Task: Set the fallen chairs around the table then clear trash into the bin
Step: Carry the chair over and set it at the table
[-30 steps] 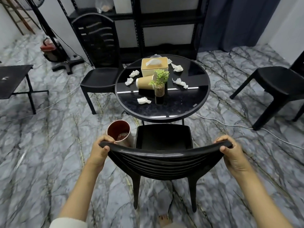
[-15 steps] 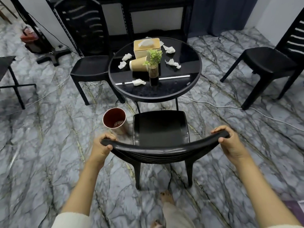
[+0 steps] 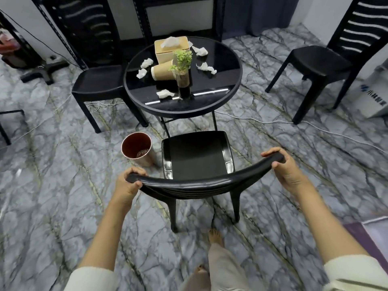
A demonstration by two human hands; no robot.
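Gripping the curved top rail of a black chair [image 3: 197,156], the left hand [image 3: 128,183] curls its fingers over the rail's left end. The right hand [image 3: 283,169] wraps the right end the same way, fingers over the far side and thumb on the near side. Both hands are closed firmly round the rail. The chair stands upright on its legs between the two hands, with its seat stretching forward from them toward the round black table [image 3: 222,66]. The seat's front edge lies near the table's legs.

Just ahead of the left hand, beside the seat's left edge, a dark red bin [image 3: 136,148] stands on the marbled floor with something small at its bottom. Farther ahead of both hands, the tabletop carries a tan tissue box [image 3: 171,49] at its far side. A paper cup [image 3: 162,70] lies on its side, and a small green plant [image 3: 183,70] sits in a glass just to the cup's right. Crumpled tissues are scattered around them: one [image 3: 165,93] nearest the hands, two [image 3: 146,63] beyond the cup on the left-hand side, and two more [image 3: 206,67] on the right-hand side.

A second chair [image 3: 98,80] stands upright well ahead of the left hand, drawn close against the table's left side. A third chair [image 3: 319,61] stands upright far ahead of the right hand and out to its right, well apart from the table. A pale cable [image 3: 273,121] trails across the floor between that chair and the right hand.
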